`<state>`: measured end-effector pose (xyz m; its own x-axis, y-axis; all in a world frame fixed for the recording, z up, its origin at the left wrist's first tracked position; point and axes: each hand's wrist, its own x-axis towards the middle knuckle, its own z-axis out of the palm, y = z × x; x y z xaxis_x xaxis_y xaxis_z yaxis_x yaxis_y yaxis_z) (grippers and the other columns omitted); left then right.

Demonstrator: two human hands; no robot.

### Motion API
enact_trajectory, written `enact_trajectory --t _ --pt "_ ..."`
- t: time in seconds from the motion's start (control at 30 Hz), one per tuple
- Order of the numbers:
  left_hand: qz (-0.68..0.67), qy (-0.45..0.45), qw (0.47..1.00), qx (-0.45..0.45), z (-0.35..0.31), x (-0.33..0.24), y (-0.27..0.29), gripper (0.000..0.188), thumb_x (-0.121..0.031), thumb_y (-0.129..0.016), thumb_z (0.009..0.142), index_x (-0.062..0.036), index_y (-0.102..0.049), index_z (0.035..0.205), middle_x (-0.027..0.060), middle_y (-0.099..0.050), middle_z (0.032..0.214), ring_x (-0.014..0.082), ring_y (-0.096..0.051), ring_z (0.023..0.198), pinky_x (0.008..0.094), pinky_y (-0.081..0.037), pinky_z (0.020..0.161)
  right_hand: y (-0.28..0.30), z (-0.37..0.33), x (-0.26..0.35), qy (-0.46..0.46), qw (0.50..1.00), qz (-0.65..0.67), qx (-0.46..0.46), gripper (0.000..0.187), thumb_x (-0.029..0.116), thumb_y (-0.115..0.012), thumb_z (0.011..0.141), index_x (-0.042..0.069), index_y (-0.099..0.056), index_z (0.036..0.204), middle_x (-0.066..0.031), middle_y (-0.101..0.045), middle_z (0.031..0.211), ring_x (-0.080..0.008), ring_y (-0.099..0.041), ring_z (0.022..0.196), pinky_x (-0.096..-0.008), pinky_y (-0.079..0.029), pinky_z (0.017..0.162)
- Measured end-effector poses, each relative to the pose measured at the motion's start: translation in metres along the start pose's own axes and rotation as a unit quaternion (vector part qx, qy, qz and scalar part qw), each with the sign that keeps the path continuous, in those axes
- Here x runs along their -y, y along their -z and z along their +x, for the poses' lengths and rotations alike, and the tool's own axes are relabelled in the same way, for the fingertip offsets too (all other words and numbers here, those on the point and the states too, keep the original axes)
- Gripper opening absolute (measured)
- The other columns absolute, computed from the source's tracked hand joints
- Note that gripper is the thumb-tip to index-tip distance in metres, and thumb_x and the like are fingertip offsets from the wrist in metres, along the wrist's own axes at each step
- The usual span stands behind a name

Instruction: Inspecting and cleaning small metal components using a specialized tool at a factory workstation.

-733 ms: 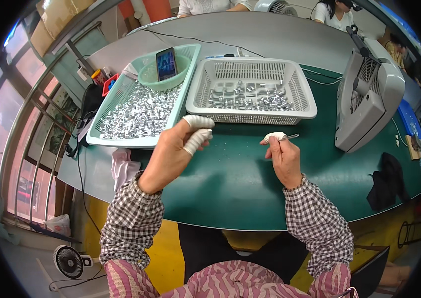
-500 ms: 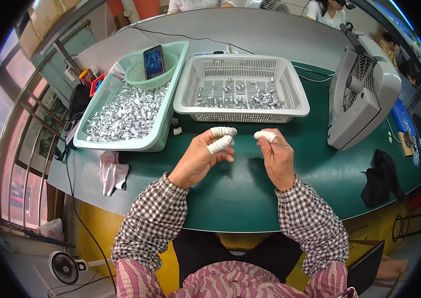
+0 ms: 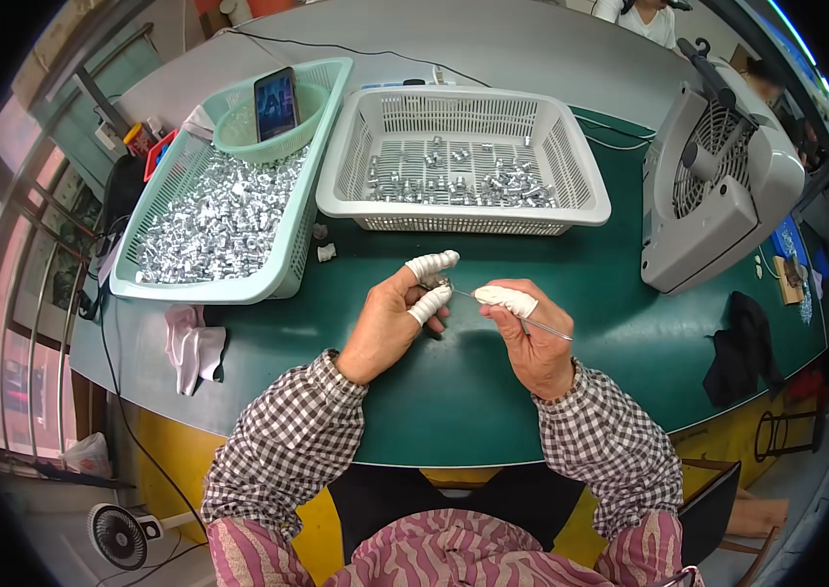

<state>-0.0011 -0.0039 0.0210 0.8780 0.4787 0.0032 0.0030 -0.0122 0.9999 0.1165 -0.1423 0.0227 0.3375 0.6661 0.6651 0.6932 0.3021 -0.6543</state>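
Note:
My left hand [image 3: 387,325] is closed in a pinch, with white wrapping on its thumb and forefinger. Between those fingertips sits a small silvery metal part [image 3: 437,282], mostly hidden. My right hand [image 3: 538,344], its forefinger wrapped in white too, grips a thin metal rod [image 3: 550,331]. One end of the rod sticks out behind the fingers; its tip points left and reaches the metal part, though I cannot tell whether it is inside it. Ahead of my hands, a white basket [image 3: 463,215] holds scattered silvery metal fittings [image 3: 517,184]. A pale green basket [image 3: 287,240] at left is heaped with similar fittings [image 3: 214,220].
A small green bowl [image 3: 302,137] with a phone [image 3: 276,104] rests in the green basket. At right stands a grey fan [image 3: 728,186], with black cloth [image 3: 742,352] near it. Pink cloth [image 3: 194,347] lies at left. Another person [image 3: 644,22] sits across the table.
My right hand has moved left toward my left hand, bringing the rod's tip to the part in my left fingers. The whole view has shifted slightly.

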Motion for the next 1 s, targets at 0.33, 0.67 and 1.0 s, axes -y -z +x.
enact_trajectory --t 0.33,0.67,1.0 --pt "-0.028 0.019 0.999 0.017 -0.0013 0.0064 0.0008 0.028 -0.004 -0.052 0.088 0.0014 -0.049 0.115 0.0051 -0.054 0.091 0.0099 -0.055 0.071 0.0215 -0.050 0.059 -0.0018 0.0023 -0.0022 0.005 1.000 -0.003 0.009 0.017 0.010 -0.058 0.085 -0.004 -0.060 0.094 -0.0122 -0.060 0.088 -0.0156 -0.060 0.069 -0.0233 -0.049 0.059" --pt "-0.035 0.032 0.998 0.034 -0.0023 0.0036 -0.0019 0.027 -0.004 -0.052 0.088 0.0027 -0.049 0.114 0.0060 -0.057 0.091 0.0100 -0.055 0.071 0.0219 -0.050 0.059 -0.0048 0.0003 -0.0075 -0.004 1.000 0.014 -0.006 0.017 0.010 -0.058 0.085 -0.004 -0.060 0.093 -0.0119 -0.061 0.087 -0.0152 -0.060 0.068 -0.0235 -0.049 0.058" --pt "-0.030 0.021 0.999 0.007 -0.0003 0.0019 0.0011 0.025 -0.005 -0.056 0.086 0.0025 -0.051 0.110 0.0036 -0.055 0.085 0.0083 -0.053 0.067 0.0207 -0.048 0.056 -0.0037 0.0037 -0.0071 0.005 1.000 0.009 0.011 0.012 0.003 -0.056 0.085 -0.005 -0.059 0.093 -0.0122 -0.061 0.087 -0.0146 -0.059 0.067 -0.0236 -0.049 0.058"
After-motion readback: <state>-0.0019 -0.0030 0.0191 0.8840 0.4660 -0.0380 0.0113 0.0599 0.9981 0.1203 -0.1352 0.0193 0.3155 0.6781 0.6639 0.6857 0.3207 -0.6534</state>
